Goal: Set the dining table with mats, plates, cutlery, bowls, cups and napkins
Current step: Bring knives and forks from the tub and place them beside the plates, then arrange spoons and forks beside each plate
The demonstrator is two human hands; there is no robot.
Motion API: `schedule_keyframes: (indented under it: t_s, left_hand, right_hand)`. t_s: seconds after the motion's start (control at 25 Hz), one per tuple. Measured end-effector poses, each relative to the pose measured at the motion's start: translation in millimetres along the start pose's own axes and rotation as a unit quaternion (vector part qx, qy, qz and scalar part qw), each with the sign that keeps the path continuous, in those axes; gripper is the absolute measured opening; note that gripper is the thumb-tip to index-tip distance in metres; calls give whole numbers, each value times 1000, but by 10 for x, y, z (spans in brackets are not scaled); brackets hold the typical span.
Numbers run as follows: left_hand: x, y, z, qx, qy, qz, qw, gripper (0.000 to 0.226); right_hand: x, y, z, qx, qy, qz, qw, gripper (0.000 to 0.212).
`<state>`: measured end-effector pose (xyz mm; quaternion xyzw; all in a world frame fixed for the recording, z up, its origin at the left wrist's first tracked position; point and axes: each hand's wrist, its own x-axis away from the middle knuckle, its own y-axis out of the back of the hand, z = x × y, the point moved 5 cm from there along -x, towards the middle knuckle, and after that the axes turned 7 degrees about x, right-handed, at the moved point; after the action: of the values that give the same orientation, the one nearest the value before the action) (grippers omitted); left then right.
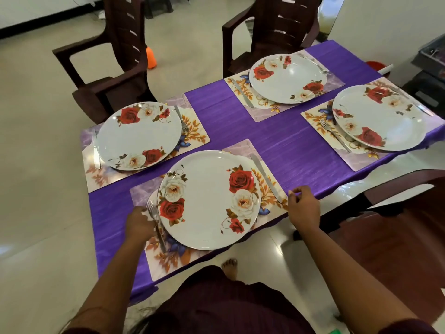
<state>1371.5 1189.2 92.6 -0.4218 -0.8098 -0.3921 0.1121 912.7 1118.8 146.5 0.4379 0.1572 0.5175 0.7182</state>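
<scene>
Four floral mats lie on the purple tablecloth [240, 121], each carrying a white rose-patterned plate with a fork and a knife beside it. The nearest plate [209, 201] sits on the nearest mat [168, 263]. My left hand [139, 225] curls round the handle of the fork [152, 209] at that plate's left edge. A knife [265, 177] lies to the plate's right. My right hand [304, 208] hovers at the mat's right corner, just past the knife's near end, fingers loosely curled and holding nothing. No bowls, cups or napkins are in view.
The other plates stand at far left [138, 136], at the back [287, 78] and at right [378, 116]. Dark brown chairs stand behind the table [115, 56] [277, 27] and close on my right [397, 225]. A dark tray [433, 54] sits at the far right.
</scene>
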Motion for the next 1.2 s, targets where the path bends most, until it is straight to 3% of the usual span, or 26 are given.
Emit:
schedule_keyframes:
  t_s: [0.2,0.36,0.44,0.48,0.56,0.68,0.84,0.92,1.08,1.2]
  left_hand:
    - [-45,-39,-34,0,-14,8,1000,45]
    - [39,-25,-127,40,39,17,998,44]
    - [123,17,-294,-23,39,-37,998,49]
    - [190,24,-474,-52,8,-80,995,53]
    - [361,-134,-981,-57,-130,-124,982,53]
    - [763,-822,-1760,-80,-381,-79,918,57]
    - [1527,-2185,-2255,-190,-581,113,783,64]
    - [1875,-2722,-2267,-242,-624,163,725,72]
    - [2417,-3389,-2127,-286,-621,231,692,81]
    - [2926,-3802,-2005,-329,-635,282,640,84]
  right_hand:
    - [-62,39,-71,7,-4,3,1000,16]
    - [-105,102,-87,18,3,-4,1000,19]
    - [-131,151,-100,19,6,-9,1000,19]
    - [-138,189,-116,21,9,-18,1000,18]
    - [-148,297,-170,46,32,-64,996,20]
    - [-167,493,-227,144,60,-111,982,31]
    - [-216,889,-416,242,37,-115,963,49]
    - [-161,1062,-644,276,18,-118,954,55]
    - [150,1318,-1195,271,-60,-135,951,65]
    - [442,1549,-1664,257,-144,-160,942,66]
